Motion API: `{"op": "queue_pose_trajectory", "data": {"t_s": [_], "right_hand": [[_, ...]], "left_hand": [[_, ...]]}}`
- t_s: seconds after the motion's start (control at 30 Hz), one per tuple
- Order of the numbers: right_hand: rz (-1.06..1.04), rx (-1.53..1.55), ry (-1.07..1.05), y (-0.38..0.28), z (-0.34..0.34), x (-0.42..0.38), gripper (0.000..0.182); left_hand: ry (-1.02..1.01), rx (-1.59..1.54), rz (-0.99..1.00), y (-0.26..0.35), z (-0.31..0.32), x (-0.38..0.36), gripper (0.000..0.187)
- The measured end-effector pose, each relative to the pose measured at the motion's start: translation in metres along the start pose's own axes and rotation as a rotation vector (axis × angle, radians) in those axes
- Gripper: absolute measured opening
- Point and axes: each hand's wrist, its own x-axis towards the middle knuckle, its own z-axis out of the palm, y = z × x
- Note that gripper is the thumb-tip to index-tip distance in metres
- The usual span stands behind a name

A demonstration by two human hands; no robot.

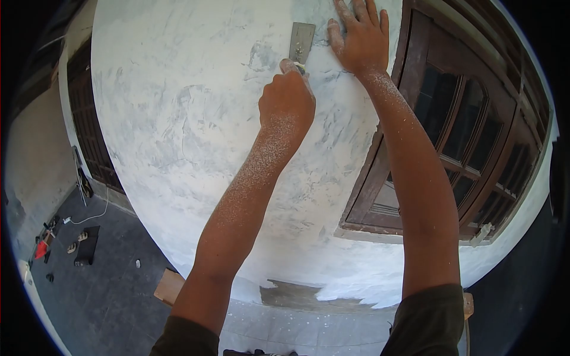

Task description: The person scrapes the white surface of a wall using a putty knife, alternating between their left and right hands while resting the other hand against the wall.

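My left hand (287,98) is closed round the handle of a putty knife (302,43). The knife's flat grey blade points up and lies against the white, patchily plastered wall (178,130). My right hand (361,41) rests on the same wall, to the right of the blade, with its fingers spread and nothing held. White dust and flecks cover both hands and forearms. Most of the knife's handle is hidden inside my left hand.
A brown wooden window frame (409,65) with glass panes stands close to my right forearm. At the lower left, sandals, a red object (41,249) and a white cable (98,216) lie on the dark floor (113,296). A wooden piece (169,287) is beside my left elbow.
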Motion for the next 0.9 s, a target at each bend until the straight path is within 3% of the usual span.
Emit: {"op": "queue_pose_trajectory", "data": {"t_s": [0.07, 0.17, 0.33, 0.43, 0.53, 0.7, 0.8, 0.9], "right_hand": [[-0.013, -0.003, -0.009, 0.0, -0.001, 0.0, 0.063], [-0.014, -0.003, -0.008, 0.0, 0.001, 0.0, 0.062], [-0.016, -0.015, -0.008, 0.001, 0.003, -0.002, 0.063], [-0.025, -0.017, -0.018, 0.0, 0.002, -0.001, 0.063], [-0.014, -0.011, -0.021, 0.002, 0.002, 0.001, 0.064], [-0.013, -0.005, -0.023, 0.001, 0.001, -0.002, 0.064], [-0.02, -0.002, -0.018, 0.0, 0.002, -0.001, 0.064], [-0.01, -0.003, -0.028, 0.001, -0.002, 0.0, 0.064]], "left_hand": [[0.134, -0.06, 0.073, 0.006, -0.007, 0.022, 0.035], [0.168, -0.043, 0.111, 0.008, -0.013, 0.025, 0.033], [-0.034, 0.008, -0.012, -0.01, 0.013, -0.016, 0.036], [0.205, -0.092, 0.111, 0.001, -0.002, 0.022, 0.039], [0.135, -0.05, 0.145, 0.005, -0.019, 0.03, 0.034], [-0.024, 0.012, 0.002, -0.01, -0.005, -0.008, 0.033], [0.1, 0.03, 0.105, 0.002, -0.017, 0.032, 0.033], [0.095, 0.057, 0.135, 0.011, -0.034, 0.049, 0.033]]}}
